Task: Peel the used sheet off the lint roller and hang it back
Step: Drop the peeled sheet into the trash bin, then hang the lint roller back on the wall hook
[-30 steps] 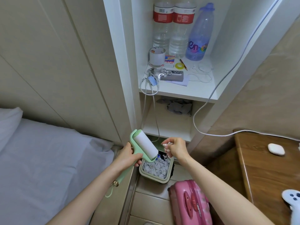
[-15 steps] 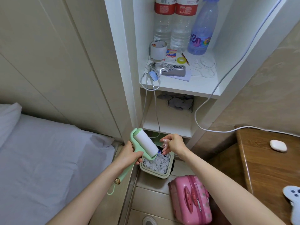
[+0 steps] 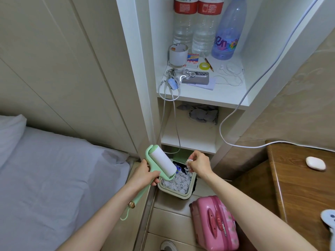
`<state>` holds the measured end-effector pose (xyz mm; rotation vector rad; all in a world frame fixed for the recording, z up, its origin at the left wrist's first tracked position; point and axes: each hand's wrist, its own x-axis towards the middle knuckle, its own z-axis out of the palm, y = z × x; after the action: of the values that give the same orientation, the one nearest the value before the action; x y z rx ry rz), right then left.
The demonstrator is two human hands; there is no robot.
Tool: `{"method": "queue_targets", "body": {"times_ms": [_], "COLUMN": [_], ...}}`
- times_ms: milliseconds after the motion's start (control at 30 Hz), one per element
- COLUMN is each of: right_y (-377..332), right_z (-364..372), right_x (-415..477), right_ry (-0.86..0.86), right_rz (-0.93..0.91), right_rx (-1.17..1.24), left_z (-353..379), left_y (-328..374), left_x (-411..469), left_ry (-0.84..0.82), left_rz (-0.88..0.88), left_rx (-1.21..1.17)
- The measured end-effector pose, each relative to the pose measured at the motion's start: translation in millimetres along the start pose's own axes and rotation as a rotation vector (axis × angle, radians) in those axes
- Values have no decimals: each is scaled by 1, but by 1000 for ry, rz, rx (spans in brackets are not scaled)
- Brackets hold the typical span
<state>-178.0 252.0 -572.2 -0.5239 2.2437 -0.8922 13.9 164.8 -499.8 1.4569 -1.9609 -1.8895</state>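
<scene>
A mint-green lint roller (image 3: 161, 161) with a clean white roll is tilted above a small waste bin. My left hand (image 3: 145, 173) grips its handle just below the roll; the handle's end with a hanging loop (image 3: 126, 212) points down along my forearm. My right hand (image 3: 198, 163) hovers over the bin, its fingers pinched on a small crumpled white sheet (image 3: 189, 161). The bin (image 3: 188, 193) below is full of crumpled white paper.
A white shelf unit (image 3: 203, 98) stands behind the bin with bottles, tape, keys and a cable. A bed (image 3: 54, 178) lies to the left, a pink suitcase (image 3: 215, 225) on the floor, a wooden table (image 3: 299, 178) at the right.
My right hand has shifted slightly right, away from the roller, with the crumpled sheet now showing in its fingers over the bin. The roller has hardly moved.
</scene>
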Motion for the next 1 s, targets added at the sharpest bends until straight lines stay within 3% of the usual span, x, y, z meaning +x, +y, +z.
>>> {"method": "queue_targets", "body": {"times_ms": [167,433,600,700,867,1000], "right_y": [6,16,13,-13,-76,-112], "right_z": [7,20,18,14,7,0], "right_x": [10,28,15,-6,-69,-97], "right_ry": [65,-10,-57,-37,0,-53], "right_rz": [16,107,47,-196,-1070,-1357], "right_rx": [-70,-149,-146,-91,-229,-431], "left_z": [-2,2,0,-3,-16,-46], "left_y": [-6,-22,-24,-19,8,53], "left_x": [1,9,7,5,3,-9], "left_ry": [29,84,42,44,-62,-86], "left_rz": [0,-51,-104,-121,-180,-170], "left_rx": [-14,-34,-54,-64,-606,-658]}}
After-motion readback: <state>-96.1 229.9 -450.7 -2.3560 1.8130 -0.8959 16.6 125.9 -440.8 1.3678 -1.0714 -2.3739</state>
